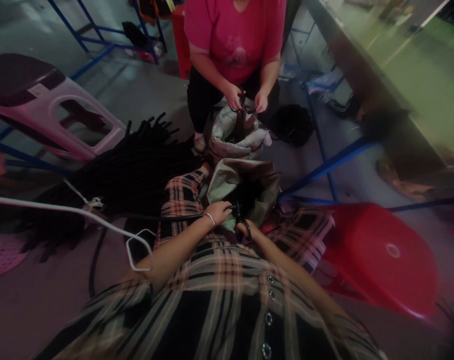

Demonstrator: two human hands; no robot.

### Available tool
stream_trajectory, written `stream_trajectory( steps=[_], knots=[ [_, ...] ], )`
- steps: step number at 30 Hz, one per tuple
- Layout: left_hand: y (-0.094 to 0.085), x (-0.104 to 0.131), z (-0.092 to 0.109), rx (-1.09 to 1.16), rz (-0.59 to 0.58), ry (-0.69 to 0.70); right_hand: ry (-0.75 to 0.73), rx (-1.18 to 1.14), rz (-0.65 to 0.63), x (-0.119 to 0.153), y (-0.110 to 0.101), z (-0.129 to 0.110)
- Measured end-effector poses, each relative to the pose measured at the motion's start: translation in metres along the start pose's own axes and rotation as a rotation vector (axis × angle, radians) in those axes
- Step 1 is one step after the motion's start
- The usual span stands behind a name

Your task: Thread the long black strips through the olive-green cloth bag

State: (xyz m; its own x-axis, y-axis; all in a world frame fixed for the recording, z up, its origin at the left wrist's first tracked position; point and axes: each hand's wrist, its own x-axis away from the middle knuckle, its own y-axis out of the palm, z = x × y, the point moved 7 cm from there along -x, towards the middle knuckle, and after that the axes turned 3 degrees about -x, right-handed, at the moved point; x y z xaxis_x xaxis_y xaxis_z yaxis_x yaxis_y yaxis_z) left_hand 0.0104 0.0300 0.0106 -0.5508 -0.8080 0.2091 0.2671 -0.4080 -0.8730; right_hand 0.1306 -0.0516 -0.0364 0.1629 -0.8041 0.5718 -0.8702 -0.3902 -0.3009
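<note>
My left hand [218, 213] is closed around a long black tube [178, 218] that runs in from the left across my lap. Its end sticks out past my fingers, over an open cloth sack [221, 182] between my knees. Dark material, too dim to tell apart, lies inside the sack. My right hand [244, 231] grips black-handled scissors [248, 229], their blades up close to the tube's end. Whether the blades touch the tube cannot be made out.
A person in a pink shirt [236, 35] sits opposite, hands over another sack [230, 147]. Black tubes [137, 160] are heaped on the left near a stool [88, 120]. A white hooked rod [80, 212] crosses at left. A red stool [384, 255] and table [410, 80] stand right.
</note>
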Motion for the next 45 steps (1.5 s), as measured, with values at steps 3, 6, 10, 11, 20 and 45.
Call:
stream_trajectory(
  steps=[3, 6, 10, 11, 20, 45],
  knots=[
    [0.001, -0.001, -0.003, 0.009, 0.010, -0.025, -0.024, 0.017, 0.075, 0.003, -0.003, -0.001],
    [0.000, -0.001, -0.004, 0.015, 0.019, -0.022, -0.036, 0.005, 0.112, 0.005, -0.002, -0.002],
    [0.000, 0.000, -0.001, -0.015, 0.006, 0.005, -0.030, -0.032, 0.093, 0.006, 0.001, -0.001],
    [0.000, 0.001, 0.000, -0.024, -0.002, 0.018, -0.035, -0.042, 0.099, 0.007, 0.001, -0.001],
    [-0.002, 0.003, 0.005, -0.050, 0.039, -0.025, -0.002, 0.007, 0.224, 0.004, -0.007, 0.003],
    [-0.048, -0.003, -0.047, -0.234, 0.194, 0.102, 0.192, -0.336, 0.388, -0.005, -0.020, 0.031]
  ],
)
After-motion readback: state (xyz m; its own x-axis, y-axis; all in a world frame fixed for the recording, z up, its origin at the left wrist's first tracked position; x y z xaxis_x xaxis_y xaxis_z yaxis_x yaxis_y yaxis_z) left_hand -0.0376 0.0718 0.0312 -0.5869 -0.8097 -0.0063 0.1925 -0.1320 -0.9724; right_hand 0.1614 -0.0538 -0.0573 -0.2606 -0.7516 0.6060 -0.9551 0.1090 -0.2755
